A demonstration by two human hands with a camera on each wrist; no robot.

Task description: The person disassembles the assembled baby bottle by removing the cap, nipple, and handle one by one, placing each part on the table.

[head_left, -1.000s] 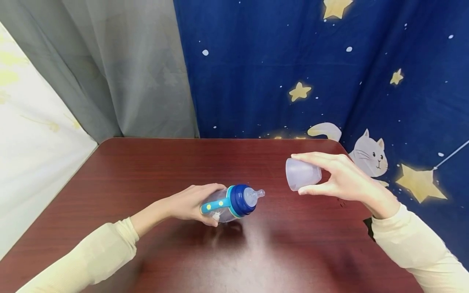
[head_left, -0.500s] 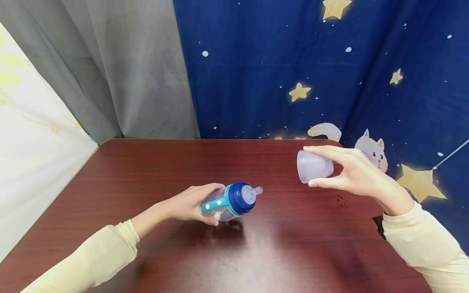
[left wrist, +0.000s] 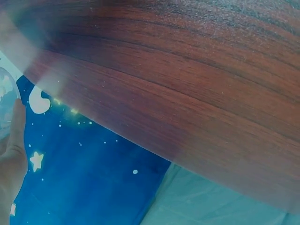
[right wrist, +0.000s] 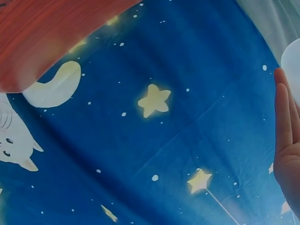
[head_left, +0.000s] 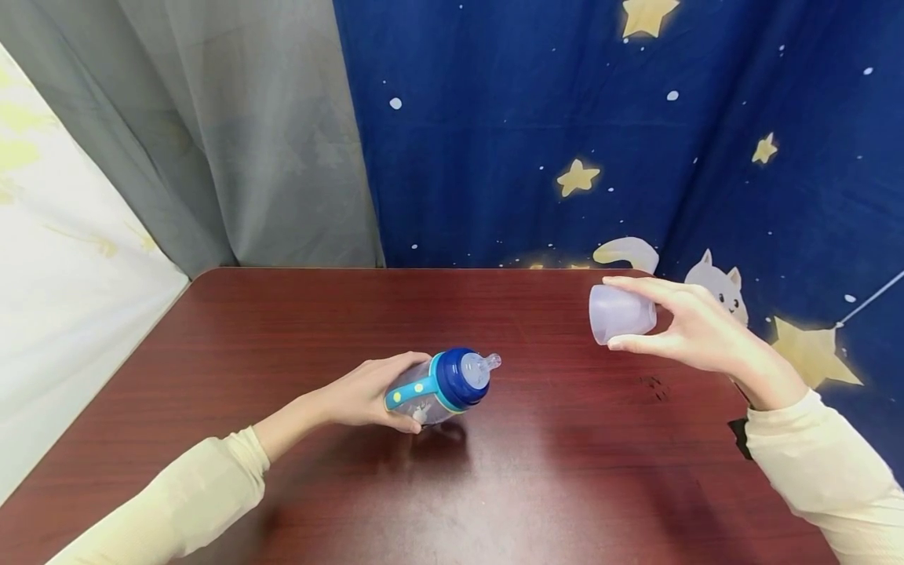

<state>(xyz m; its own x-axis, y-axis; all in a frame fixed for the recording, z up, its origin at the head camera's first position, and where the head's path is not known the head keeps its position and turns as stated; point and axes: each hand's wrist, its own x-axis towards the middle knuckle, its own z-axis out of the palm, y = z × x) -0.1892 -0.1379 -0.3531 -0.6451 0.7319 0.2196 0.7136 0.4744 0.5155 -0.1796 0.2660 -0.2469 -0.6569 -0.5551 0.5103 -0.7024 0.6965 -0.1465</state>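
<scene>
In the head view my left hand (head_left: 367, 392) grips a baby bottle (head_left: 462, 380) round its clear body. The bottle tilts, its clear nipple pointing right; it has a dark blue collar and a light blue handle with yellow dots. Off to the right, my right hand (head_left: 695, 326) holds a translucent cup-shaped cap (head_left: 621, 314) between thumb and fingers, its wide mouth facing left. Cap and bottle are well apart. At the left wrist view's edge only part of the left hand (left wrist: 13, 154) shows; the right wrist view catches the right hand (right wrist: 289, 140) beside the pale cap (right wrist: 293, 70).
A dark red wooden table (head_left: 304, 314) lies under both hands. Behind it hang a grey curtain (head_left: 282, 141) and a blue curtain (head_left: 480, 118) with stars and a cat. A white cloth (head_left: 63, 259) borders the left side.
My right hand has moved right and slightly away with the cap, widening the distance to the bottle. The bottle has tipped up a little in my left hand, which otherwise stays in place.
</scene>
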